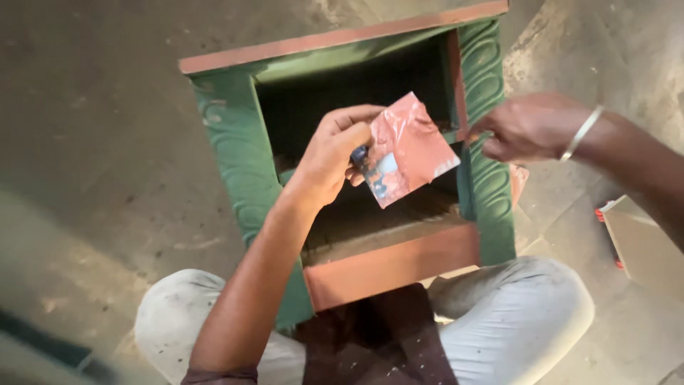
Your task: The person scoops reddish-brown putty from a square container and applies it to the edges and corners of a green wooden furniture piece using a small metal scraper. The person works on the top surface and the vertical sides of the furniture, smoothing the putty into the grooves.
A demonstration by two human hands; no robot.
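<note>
Fig.: one package in view, a small flat plastic sachet (406, 148), roughly square, crinkled and shiny. Colour mostly reddish-pink w/ pale glare; a small blue-and-white printed patch near its lower-left corner. Position rel. to the green box frame (235, 157): held in front of the frame's dark opening, approx. centre, tilted so one corner points down toward the frame's red-brown lower bar. Pinched at its left edge by the left hand (329, 153). Sachet's right edge lies just short of the frame's right green upright. No signs or screens visible.
</note>
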